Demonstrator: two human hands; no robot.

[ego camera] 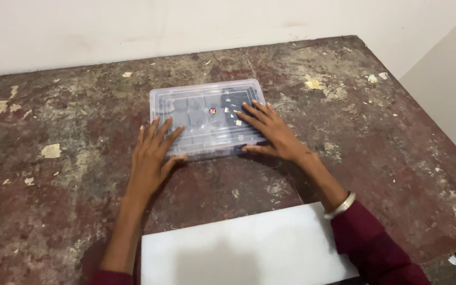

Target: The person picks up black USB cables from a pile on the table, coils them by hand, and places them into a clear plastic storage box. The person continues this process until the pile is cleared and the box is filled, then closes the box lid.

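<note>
Two hands flat on clear plastic box (207, 117), lid on, mid-counter (69, 174). Left hand (151, 158) at front-left corner, right hand (270, 132) on lid's right end. Fingers (252, 112) spread, released, pressing, not gripping. White foam sheet (244, 248) lies near front edge.

place: plain workroom, kind unclear | evidence: worn, paint-flaked worktop (80, 174) | far: bare white wall (186, 26) | near: white foam sheet (249, 248)
</note>
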